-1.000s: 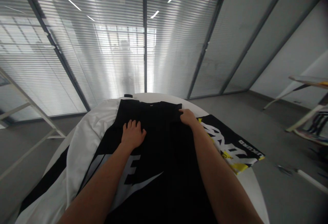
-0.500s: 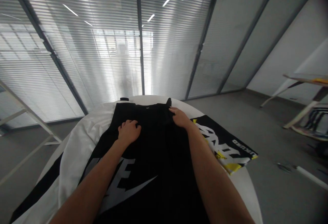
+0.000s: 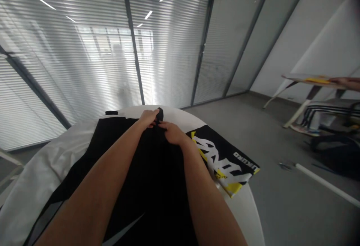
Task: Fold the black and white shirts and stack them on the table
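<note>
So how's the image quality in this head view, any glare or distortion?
Head view: the lit blinds glare white near the centre; wide-angle distortion slants the window mullions; the black garment loses nearly all fold detail; a small patch on the window is blurred.

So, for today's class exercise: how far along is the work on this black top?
Partly done, it seems. The black top lies spread over a white cloth on a round white table. In hand: the left hand and right hand meet at its top edge, where a bit of cloth stands up. Left, probably: its lower length lies flat, and a black-and-yellow printed cloth lies untouched nearby.
</note>
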### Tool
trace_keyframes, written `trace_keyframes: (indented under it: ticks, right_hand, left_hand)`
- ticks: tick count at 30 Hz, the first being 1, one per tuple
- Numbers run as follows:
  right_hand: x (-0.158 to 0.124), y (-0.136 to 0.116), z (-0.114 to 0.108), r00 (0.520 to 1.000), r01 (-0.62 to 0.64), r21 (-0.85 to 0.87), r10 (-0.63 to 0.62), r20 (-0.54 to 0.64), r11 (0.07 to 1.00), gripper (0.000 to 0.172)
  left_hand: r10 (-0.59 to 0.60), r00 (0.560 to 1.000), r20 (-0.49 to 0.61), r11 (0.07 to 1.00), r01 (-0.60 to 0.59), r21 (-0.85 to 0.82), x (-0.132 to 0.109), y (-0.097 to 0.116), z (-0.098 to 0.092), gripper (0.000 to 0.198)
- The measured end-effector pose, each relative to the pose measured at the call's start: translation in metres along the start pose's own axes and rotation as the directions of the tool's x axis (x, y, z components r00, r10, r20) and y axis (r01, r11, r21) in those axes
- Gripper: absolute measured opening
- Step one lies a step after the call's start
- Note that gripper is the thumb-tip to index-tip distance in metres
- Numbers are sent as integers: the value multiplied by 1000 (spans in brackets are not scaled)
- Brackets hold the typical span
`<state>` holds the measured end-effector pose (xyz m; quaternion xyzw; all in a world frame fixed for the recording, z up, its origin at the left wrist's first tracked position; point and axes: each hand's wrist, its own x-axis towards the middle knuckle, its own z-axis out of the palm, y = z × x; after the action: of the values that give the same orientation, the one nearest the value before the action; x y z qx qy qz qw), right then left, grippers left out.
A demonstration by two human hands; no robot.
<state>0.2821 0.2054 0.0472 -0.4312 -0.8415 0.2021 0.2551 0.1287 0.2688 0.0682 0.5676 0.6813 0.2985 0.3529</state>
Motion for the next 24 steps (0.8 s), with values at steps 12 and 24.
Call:
trace_keyframes:
  ticks: [12,24]
  right_hand:
    - [-2,-10,-9,997,-74,-4,73,-8,997,47]
    - [-19,-77,-19,923,-345,-318,381,59,883,24]
  left_hand:
    - [-6,1000,0,992,6,122,15,7,10,22]
    - [42,995,91,997,-35,-69,-31,16,-47,25]
